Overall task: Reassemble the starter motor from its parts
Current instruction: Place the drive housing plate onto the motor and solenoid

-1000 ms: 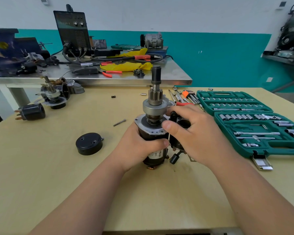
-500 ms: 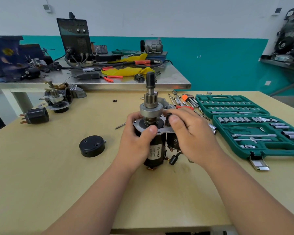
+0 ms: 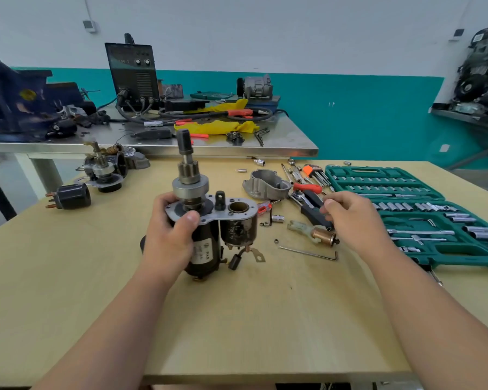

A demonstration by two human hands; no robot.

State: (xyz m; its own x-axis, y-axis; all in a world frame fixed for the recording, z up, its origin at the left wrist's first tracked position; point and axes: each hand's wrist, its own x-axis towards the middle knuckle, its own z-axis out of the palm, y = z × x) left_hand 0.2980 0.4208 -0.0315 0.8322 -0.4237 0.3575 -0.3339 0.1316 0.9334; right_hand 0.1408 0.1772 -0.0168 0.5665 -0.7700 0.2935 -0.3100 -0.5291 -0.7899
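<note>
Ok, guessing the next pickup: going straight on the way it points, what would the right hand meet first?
Likely the black tool handle just beyond the right hand, though depth is unclear; the copper plunger lies just below that line.

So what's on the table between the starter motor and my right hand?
In the head view: a small socket, loose nuts, a pale fork with a copper plunger and a black tool handle.

Grn socket case (image 3: 445, 250) R side; welder (image 3: 133, 74) + yellow rag (image 3: 214, 127) on steel bench (image 3: 288, 136), rear.
</note>
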